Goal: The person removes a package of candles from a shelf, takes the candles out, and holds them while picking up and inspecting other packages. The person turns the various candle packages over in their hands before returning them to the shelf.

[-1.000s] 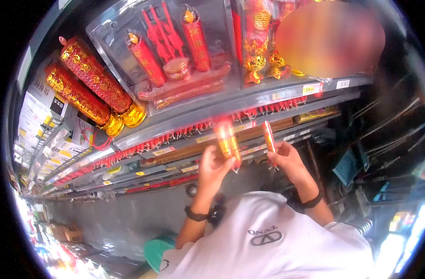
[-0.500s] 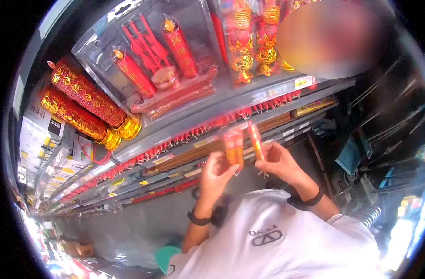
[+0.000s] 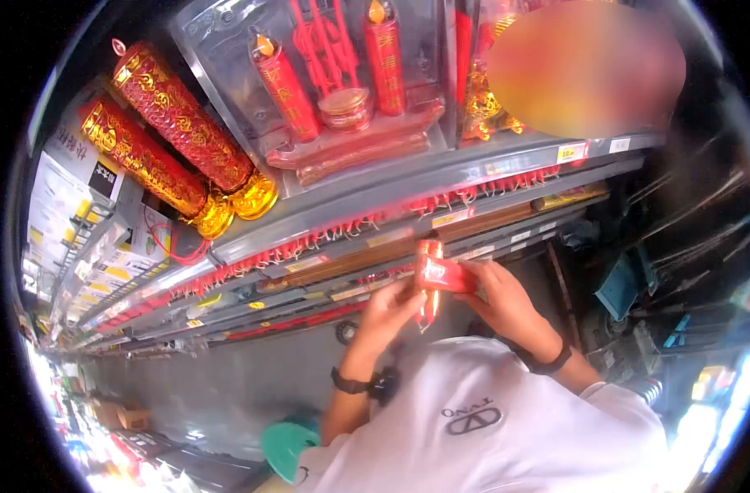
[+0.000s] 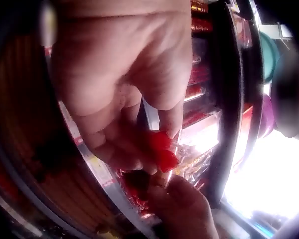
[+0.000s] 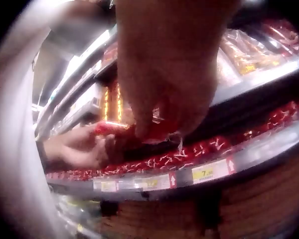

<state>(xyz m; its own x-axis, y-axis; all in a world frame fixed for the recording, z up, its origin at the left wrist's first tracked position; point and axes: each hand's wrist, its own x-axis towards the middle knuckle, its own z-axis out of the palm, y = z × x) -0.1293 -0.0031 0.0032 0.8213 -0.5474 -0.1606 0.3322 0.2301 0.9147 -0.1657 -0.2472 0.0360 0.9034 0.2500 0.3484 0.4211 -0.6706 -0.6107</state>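
My left hand [image 3: 387, 311] pinches a pair of wrapped red candles [image 3: 429, 307] with gold markings, standing nearly upright; a white tip shows at the lower end. Another wrapped red candle [image 3: 450, 277] lies crosswise in front of them, gripped by the fingers of my right hand [image 3: 505, 301]. The two hands are close together, and the candles overlap in the head view. Rounded red ends [image 4: 164, 153] poke out past the left fingers in the left wrist view. In the right wrist view, my right hand hides most of its candle, while gold lettering [image 5: 112, 103] shows above the left hand.
A shelf [image 3: 506, 171] runs across in front, with a row of red candles [image 3: 342, 232] with white wicks just below it. Above stand two large gold-based candles [image 3: 186, 115] and a clear-packed candle set [image 3: 342, 107]. A teal item [image 3: 289, 448] is low at left.
My right hand has moved left towards the left hand. Its candle has turned from upright to crosswise, now in front of the left hand's candles.
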